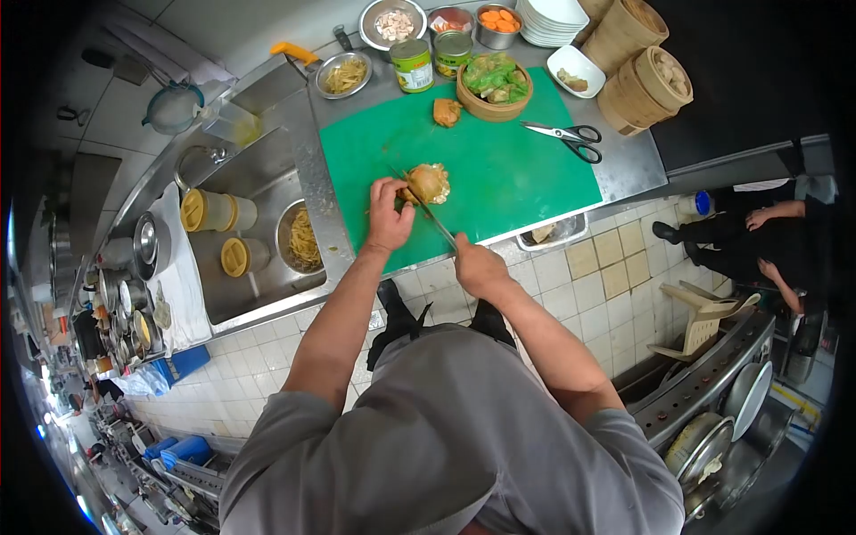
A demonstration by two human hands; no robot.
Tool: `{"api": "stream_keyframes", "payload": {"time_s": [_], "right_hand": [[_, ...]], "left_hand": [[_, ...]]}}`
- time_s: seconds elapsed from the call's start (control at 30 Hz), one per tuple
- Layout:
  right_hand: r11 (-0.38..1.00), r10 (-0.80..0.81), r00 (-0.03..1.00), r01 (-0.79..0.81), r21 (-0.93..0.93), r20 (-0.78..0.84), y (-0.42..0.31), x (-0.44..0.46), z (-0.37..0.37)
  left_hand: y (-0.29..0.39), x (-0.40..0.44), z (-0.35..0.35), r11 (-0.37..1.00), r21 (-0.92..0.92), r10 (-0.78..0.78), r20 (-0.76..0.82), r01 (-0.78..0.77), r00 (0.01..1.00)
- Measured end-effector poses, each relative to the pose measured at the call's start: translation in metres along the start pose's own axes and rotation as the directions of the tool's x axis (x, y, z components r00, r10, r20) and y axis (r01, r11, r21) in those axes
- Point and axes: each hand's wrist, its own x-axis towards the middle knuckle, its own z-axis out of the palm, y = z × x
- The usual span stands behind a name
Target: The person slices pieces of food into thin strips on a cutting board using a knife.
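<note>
On the green cutting board (526, 187) lies a rounded, browned piece of food (430, 182) with pale bits at its right edge; its exact kind is unclear. My left hand (389, 217) has its fingers curled and pressed on the left side of this piece. With my right hand (480, 267) I grip a knife (439, 223), its blade running up to the food beside my left fingers. A smaller orange-brown chunk (447, 112) sits farther back on the board. Black-handled scissors (571, 138) rest at the right of the board.
Behind the board stand a bamboo steamer with greens (495, 87), cans (411, 66), a bowl of carrot slices (498, 25) and stacked steamers (637, 94). A sink (267, 183) with yellow-lidded tubs is at left. A person (758, 223) is at far right, near a beige chair (704, 321).
</note>
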Motion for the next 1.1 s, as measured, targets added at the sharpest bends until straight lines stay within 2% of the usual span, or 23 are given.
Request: {"api": "stream_keyframes", "payload": {"time_s": [0.07,0.27,0.37,0.57,0.77,0.87,1.1], "right_hand": [[0.999,-0.03,0.999,0.03,0.034,-0.014,0.002,-0.001,-0.001],[0.999,-0.031,0.998,0.032,0.023,-0.056,-0.011,-0.017,-0.026],[0.999,-0.034,0.996,0.035,0.011,-0.084,-0.011,-0.026,-0.033],[0.988,-0.018,0.998,0.007,-0.157,-0.066,-0.016,-0.066,-0.042],[0.979,-0.011,0.999,0.005,-0.206,-0.032,-0.021,-0.082,-0.039],[0.983,-0.011,1.0,0.006,-0.185,-0.024,-0.02,-0.079,-0.037],[0.992,-0.008,1.0,0.008,-0.13,0.002,-0.024,-0.063,-0.033]], "left_hand": [[-0.01,-0.002,0.006,0.989,-0.135,-0.057,-0.027,0.053,0.998],[-0.007,-0.003,0.003,0.977,-0.165,-0.134,-0.004,0.132,0.991],[-0.009,-0.002,0.003,0.994,-0.099,-0.056,-0.021,0.054,0.998],[-0.005,-0.001,0.001,0.991,-0.101,-0.088,-0.024,0.085,0.996],[-0.005,-0.001,0.002,0.996,-0.082,-0.041,-0.05,0.037,0.998],[-0.008,-0.002,0.003,0.989,-0.137,-0.061,-0.027,0.057,0.998],[-0.002,-0.003,0.002,0.992,-0.114,-0.054,-0.028,0.05,0.998]]}}
